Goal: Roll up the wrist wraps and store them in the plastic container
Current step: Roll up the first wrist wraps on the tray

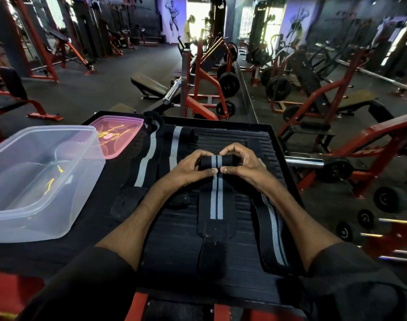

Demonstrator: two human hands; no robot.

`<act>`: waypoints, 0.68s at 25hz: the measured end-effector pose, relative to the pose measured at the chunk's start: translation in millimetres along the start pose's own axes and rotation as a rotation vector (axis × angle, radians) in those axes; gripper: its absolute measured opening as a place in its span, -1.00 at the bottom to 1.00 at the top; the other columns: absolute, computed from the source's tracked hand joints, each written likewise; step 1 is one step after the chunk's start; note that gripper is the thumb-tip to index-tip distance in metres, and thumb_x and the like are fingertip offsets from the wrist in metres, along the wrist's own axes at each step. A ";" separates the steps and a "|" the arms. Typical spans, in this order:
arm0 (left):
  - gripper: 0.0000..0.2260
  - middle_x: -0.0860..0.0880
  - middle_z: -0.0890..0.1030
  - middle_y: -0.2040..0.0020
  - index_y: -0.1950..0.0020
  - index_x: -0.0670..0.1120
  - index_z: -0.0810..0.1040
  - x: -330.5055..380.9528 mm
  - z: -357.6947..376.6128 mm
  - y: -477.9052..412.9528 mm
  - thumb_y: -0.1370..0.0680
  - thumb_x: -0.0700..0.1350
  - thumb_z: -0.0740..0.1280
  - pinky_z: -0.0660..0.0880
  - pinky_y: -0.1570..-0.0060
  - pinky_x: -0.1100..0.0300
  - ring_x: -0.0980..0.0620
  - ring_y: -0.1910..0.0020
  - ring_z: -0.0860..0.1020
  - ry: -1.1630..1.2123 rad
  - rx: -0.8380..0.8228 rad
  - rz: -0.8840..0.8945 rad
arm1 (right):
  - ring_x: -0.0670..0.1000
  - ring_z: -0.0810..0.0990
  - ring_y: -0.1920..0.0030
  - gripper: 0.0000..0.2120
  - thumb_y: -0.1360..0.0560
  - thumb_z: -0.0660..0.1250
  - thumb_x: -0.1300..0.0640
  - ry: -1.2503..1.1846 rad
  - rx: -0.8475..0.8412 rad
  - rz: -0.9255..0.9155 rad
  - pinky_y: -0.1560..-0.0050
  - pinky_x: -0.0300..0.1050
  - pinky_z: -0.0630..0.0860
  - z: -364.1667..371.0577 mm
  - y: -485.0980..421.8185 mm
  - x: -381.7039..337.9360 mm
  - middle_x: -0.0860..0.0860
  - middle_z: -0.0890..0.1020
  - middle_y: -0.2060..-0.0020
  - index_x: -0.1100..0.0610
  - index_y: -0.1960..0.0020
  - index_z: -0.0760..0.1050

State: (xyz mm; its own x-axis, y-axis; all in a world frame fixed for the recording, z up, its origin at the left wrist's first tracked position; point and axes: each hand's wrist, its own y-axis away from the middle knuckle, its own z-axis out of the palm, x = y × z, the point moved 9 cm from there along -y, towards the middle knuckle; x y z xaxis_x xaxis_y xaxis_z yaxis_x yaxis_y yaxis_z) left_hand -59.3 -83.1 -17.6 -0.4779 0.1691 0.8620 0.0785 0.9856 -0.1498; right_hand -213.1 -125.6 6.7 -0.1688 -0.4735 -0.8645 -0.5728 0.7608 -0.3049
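While both hands meet over the middle of the table (265,144), one wrist wrap (216,161) is held between them, partly rolled. The rolled part lies crosswise as a black cylinder with two grey stripes round it. The left hand (189,169) grips its left end, fingers curled over the top and thumb pressed against the near side. The right hand (243,162) grips the right end in the same manner, its thumb tip just beside the left thumb. The unrolled part of this wrap runs from under the thumbs toward the person, flat on the table, and ends in a dark fastening tab (211,251).

Two further wraps (149,156) lie flat, side by side, to the left of the left hand, with their far ends near the table's far edge. The left forearm crosses above the near end of one. A fourth wrap (275,235) lies flat to the right, partly hidden under the right forearm.

The plastic container (65,218), clear and open-topped, stands at the left side of the table, well apart from both hands. A pink lid (128,126) lies just behind it; whether the two touch cannot be told.

Beyond the table stand a weight bench (149,85) and red-framed gym machines (202,75), with dumbbells (388,200) on the floor to the right.
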 end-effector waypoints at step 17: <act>-0.64 0.07 0.66 0.02 -0.09 -0.03 0.62 10.2 -9.0 11.4 -0.35 -0.09 0.63 0.54 0.03 0.38 0.26 0.08 0.62 -0.028 0.106 0.076 | -0.04 0.66 -0.11 -0.61 -0.45 0.45 0.37 -0.495 -0.065 0.330 -0.07 -0.04 0.61 5.8 5.5 7.4 0.11 0.66 -0.21 0.12 -0.24 0.58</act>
State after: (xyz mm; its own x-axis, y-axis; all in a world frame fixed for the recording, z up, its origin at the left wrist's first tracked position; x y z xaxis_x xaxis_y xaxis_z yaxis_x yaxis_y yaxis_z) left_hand -55.4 -70.1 -6.1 -0.4988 0.2419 0.8323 0.0236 0.9637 -0.2659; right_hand -212.9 -122.3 -3.6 0.0386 0.0579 -0.9976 -0.6044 0.7964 0.0228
